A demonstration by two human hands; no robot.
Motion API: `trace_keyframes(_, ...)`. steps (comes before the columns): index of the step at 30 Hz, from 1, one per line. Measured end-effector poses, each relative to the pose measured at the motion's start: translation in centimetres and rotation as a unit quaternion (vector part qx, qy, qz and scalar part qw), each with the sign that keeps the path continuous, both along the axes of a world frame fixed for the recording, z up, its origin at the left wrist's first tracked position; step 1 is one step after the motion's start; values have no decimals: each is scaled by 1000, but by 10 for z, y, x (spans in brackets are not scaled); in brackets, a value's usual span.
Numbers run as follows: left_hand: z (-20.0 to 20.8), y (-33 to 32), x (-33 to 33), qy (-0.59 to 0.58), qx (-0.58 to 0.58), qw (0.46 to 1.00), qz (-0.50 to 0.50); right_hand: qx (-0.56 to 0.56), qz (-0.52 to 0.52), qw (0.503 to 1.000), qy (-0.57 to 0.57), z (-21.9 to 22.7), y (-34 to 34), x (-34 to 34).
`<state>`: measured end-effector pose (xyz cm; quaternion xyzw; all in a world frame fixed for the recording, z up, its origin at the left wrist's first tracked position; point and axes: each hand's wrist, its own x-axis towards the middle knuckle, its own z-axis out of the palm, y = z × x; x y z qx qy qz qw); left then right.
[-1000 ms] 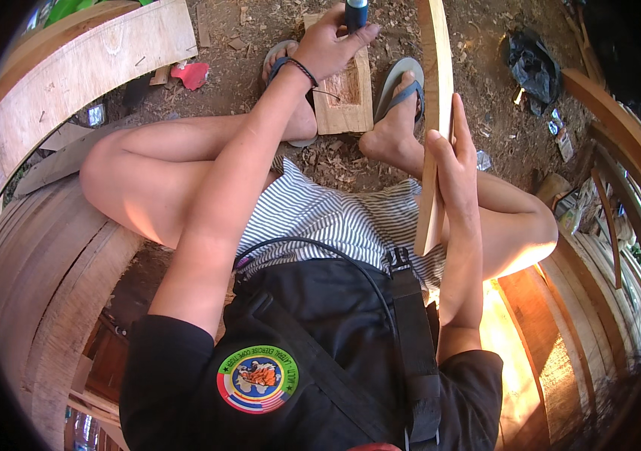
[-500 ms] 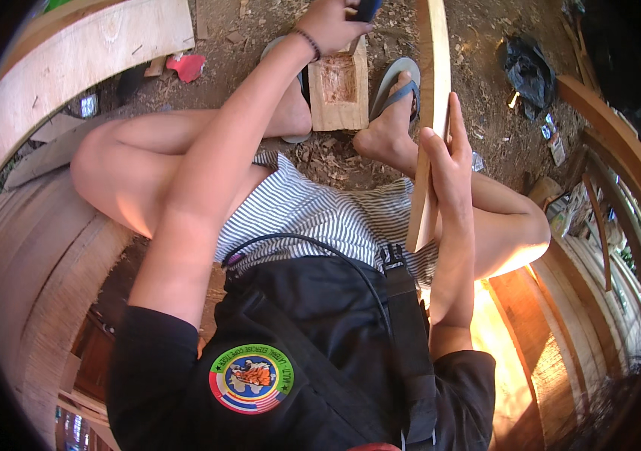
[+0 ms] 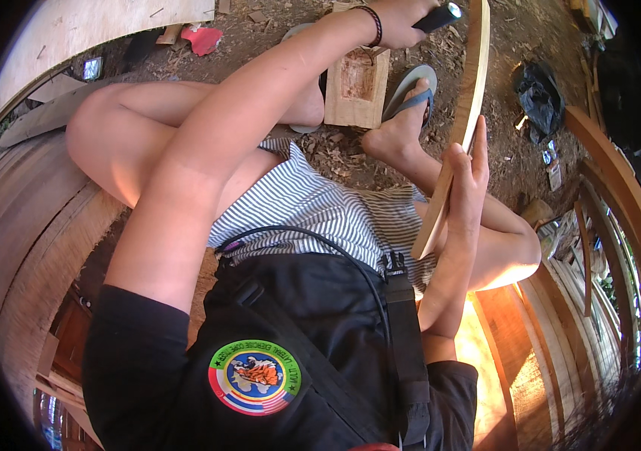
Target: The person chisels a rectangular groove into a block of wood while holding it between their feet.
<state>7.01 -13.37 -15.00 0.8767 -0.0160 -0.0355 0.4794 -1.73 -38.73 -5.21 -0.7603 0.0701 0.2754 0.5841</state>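
Observation:
My left hand (image 3: 399, 22) is closed round the dark handle of a chisel (image 3: 438, 19) with a shiny round butt, tipped to the right. Its blade is hidden by the hand and the picture's upper edge. Between my feet lies a pale wooden block (image 3: 354, 113) with a rough rectangular hollow cut into it, just below the left hand. My right hand (image 3: 469, 180) grips a long, flat wooden bar (image 3: 471, 94), with its thumb and fingers along the sides. The bar slants from my lap to the upper edge, right of the block.
Wood chips litter the earth floor. My sandalled right foot (image 3: 403, 124) is beside the block. A black plastic bag (image 3: 538, 98) lies to the right, near curved timber (image 3: 610, 154). A broad board (image 3: 102, 30) stands at the upper left, by a red scrap (image 3: 202, 40).
My left hand has moved right with the chisel, which now tilts rightward. The wooden bar has swung its far end to the right in my right hand, which sits slightly lower in view.

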Motion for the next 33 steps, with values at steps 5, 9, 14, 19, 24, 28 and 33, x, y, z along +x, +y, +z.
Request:
trace_keyframes(5, 2, -5, 0, -38, -5, 999, -34, -32, 22, 999, -6, 3, 4, 0)
trace_keyframes(9, 6, -6, -2, -41, 8, 999, -29, -42, 30, 999, -7, 3, 5, 0)
trace_keyframes(14, -1, -7, -2, -69, 7, 997, -42, -46, 34, 998, -9, 3, 5, 0)
trace_keyframes(19, 1, -9, -2, -69, -20, 996, -49, -46, 33, 998, -5, -1, 3, 1)
trace_keyframes(24, 18, -10, -6, -30, -21, 997, -62, -21, 20, 1000, -2, -4, 3, 0)
trace_keyframes(28, 13, -10, -6, -73, -18, 995, -69, -23, 21, 1000, -5, -6, 2, -1)
trace_keyframes(33, 12, -14, -4, -77, -4, 994, -73, -40, 36, 999, -6, -6, 0, 0)
